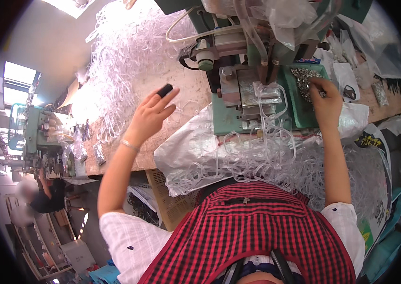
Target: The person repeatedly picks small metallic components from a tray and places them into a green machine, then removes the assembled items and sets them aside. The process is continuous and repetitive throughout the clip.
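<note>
With my right hand (pixel 326 97) pinching into the metal fittings (pixel 304 78) and left hand (pixel 150 116) open, empty, I might snag the clear loop (pixel 271 102) just beside.

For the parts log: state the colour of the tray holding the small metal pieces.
Green. The tray shows in the head view, with the right hand reaching into its metal pieces.

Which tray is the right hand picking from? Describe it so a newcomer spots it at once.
Find the green bench machine at top centre. Against its right side sits a shallow green tray, where the right hand reaches. It alone holds a heap of small silvery metal parts.
</note>
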{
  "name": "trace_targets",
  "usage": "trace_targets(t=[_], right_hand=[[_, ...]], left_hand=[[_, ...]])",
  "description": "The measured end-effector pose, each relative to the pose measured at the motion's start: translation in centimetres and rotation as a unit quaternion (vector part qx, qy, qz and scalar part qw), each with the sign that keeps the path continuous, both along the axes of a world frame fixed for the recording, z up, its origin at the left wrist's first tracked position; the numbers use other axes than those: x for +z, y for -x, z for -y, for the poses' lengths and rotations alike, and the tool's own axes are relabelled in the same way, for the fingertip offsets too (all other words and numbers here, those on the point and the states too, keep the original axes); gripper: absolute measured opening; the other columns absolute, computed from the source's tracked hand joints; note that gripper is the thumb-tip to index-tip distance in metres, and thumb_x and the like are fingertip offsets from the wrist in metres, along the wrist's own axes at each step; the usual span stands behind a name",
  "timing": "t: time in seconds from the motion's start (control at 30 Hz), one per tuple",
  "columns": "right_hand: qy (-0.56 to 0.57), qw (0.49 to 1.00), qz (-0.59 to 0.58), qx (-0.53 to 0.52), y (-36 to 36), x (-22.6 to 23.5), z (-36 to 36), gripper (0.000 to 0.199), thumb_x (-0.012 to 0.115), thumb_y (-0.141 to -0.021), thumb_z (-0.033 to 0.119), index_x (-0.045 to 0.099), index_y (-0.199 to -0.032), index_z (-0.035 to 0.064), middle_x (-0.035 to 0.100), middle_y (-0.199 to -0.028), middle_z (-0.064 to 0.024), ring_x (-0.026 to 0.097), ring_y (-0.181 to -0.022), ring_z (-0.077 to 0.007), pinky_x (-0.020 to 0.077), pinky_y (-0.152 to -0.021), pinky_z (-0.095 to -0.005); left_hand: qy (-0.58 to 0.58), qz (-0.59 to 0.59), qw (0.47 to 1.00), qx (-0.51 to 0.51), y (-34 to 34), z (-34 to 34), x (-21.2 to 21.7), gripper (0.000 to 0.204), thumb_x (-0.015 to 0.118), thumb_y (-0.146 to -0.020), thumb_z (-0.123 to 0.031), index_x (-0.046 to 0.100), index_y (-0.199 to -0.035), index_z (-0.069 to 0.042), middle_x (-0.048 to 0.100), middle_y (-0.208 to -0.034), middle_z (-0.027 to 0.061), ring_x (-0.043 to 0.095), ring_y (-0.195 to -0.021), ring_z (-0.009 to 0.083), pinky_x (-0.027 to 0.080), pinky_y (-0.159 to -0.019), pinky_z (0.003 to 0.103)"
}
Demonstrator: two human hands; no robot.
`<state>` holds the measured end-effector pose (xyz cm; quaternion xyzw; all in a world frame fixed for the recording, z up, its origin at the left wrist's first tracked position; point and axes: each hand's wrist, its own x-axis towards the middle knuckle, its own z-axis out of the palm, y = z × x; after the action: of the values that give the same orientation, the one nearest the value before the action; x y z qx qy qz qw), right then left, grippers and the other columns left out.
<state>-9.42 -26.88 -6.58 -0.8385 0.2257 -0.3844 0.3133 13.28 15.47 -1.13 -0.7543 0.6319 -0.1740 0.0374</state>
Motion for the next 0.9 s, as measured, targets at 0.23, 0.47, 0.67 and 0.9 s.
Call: trace_targets(t=[0.23,0.47,0.67,0.9], right_hand=[[-0.036,0.998,-0.01,-0.043,2.9,-0.8,-0.9,0.017,0.074,-0.086,0.009,0.077,-0.102,0.0054,0.075,-0.095,-0.0117,0.072,-0.086,-0.0242,0.0543,-0.08,-0.034],[-0.115,0.99,-0.005,-0.08,9.6,-1.4,-0.5,0.015,0.073,-0.088,0.005,0.076,-0.103,0.0021,0.074,-0.097,-0.0066,0.068,-0.09,-0.0156,0.0518,-0.083,-0.0285],[-0.202,0.962,0.039,0.178,2.3,5.9,-4.9,0.019,0.076,-0.085,0.0,0.074,-0.104,-0.0007,0.073,-0.1,-0.0041,0.066,-0.095,-0.0115,0.0509,-0.087,-0.0252],[-0.296,0.921,0.11,0.229,-3.5,5.8,-8.5,0.047,0.075,-0.084,-0.002,0.057,-0.127,-0.0013,0.067,-0.096,-0.0026,0.063,-0.092,-0.0091,0.0497,-0.083,-0.0238]], left_hand=[[0.013,-0.134,0.985,0.109,-3.4,-1.6,-8.6,0.017,0.067,-0.081,-0.001,0.069,-0.097,-0.008,0.067,-0.133,0.0094,0.067,-0.108,0.0285,0.056,-0.089,0.041],[0.559,-0.306,0.715,0.288,0.6,0.8,-9.1,0.007,0.07,-0.098,-0.006,0.07,-0.103,-0.001,0.072,-0.096,0.0042,0.068,-0.087,0.011,0.054,-0.077,0.025],[0.574,-0.392,0.694,0.188,2.6,6.9,-6.4,0.008,0.066,-0.101,-0.004,0.067,-0.108,0.001,0.069,-0.097,0.0026,0.064,-0.087,0.0077,0.052,-0.081,0.023],[0.622,-0.455,0.605,0.2,6.0,7.0,-9.1,0.006,0.062,-0.103,-0.006,0.06,-0.105,-0.001,0.066,-0.097,0.0058,0.066,-0.087,0.012,0.056,-0.082,0.028]])
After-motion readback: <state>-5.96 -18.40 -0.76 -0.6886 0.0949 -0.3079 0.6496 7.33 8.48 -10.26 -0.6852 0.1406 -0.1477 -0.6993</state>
